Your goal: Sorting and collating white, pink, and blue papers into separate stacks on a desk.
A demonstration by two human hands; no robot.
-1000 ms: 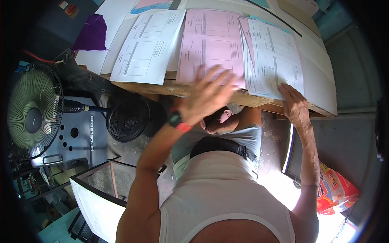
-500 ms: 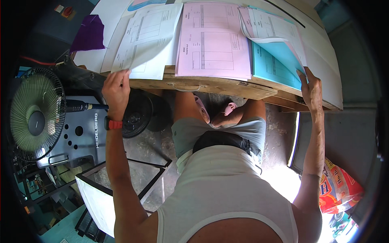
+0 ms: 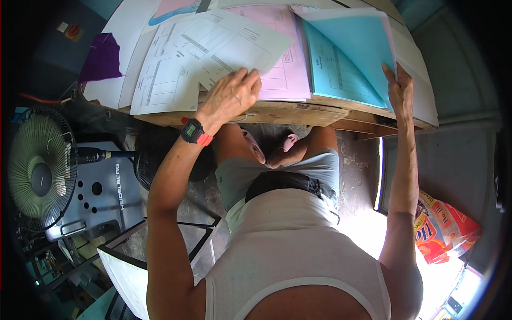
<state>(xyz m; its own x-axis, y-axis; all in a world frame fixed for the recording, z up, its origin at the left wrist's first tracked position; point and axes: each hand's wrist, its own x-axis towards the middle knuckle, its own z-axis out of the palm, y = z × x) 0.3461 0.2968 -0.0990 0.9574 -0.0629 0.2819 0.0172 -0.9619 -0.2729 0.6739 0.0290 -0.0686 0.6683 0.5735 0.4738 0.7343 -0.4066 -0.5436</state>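
Three stacks of printed form sheets lie side by side on the table: a white stack (image 3: 162, 88) at left, a pink stack (image 3: 290, 77) in the middle and a blue stack (image 3: 333, 74) at right. My left hand (image 3: 233, 96) pinches the near edge of a white form sheet (image 3: 234, 40), which slants from the white stack over part of the pink one. At the right stack, my right hand (image 3: 401, 93) grips the near right corner of a lifted blue sheet (image 3: 357, 37). Paler sheets show along its edge. Beneath it, more blue forms are exposed.
The wooden table (image 3: 285, 113) has a drawer along its front. Purple cloth (image 3: 103, 60) hangs at its left corner. A standing fan (image 3: 41, 178) and a grey machine panel (image 3: 106, 184) are at left. A red plastic bag (image 3: 445, 229) sits at lower right.
My left hand has moved right, carrying a white sheet off its stack and over the pink one. My right hand still holds the right stack's corner, its sheets folded farther back.
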